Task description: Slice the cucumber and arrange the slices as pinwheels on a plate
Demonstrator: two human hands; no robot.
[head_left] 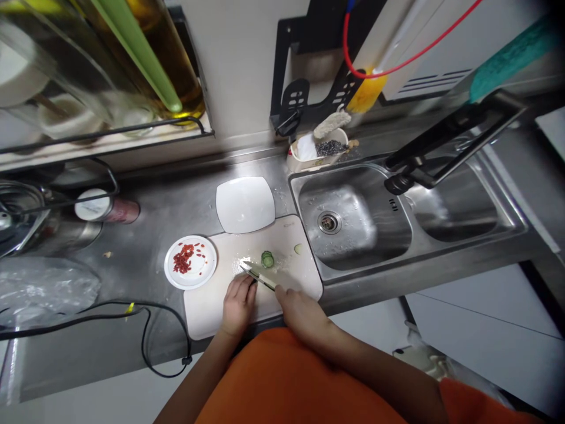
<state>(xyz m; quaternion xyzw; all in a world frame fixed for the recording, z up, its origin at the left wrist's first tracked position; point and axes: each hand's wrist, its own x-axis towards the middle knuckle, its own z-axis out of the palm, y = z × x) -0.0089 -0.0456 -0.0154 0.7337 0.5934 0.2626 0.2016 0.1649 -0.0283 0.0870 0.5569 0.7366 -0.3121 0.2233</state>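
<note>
A knife (pixel 259 275) is in my right hand (pixel 302 312), its blade slanting up and left over the pale cutting board (pixel 207 315). Close beside the blade, my left hand (pixel 239 303) rests on the board with its fingers curled down; what lies under them is hidden. Just beyond the knife sits a small pile of green cucumber slices (pixel 267 259). One more cucumber slice (pixel 298 249) lies apart near the board's right edge. At the board's upper left, a round white plate (pixel 169 268) bears small red pieces (pixel 182 259) that look like dried berries.
A square white plate (pixel 245 203) touches the board's far edge. To the right is a double steel sink (pixel 353 259) under a black faucet (pixel 399 182). A black cable (pixel 145 330) and a clear plastic bag (pixel 48 291) lie left. A bottle rack (pixel 132 132) overhangs the counter.
</note>
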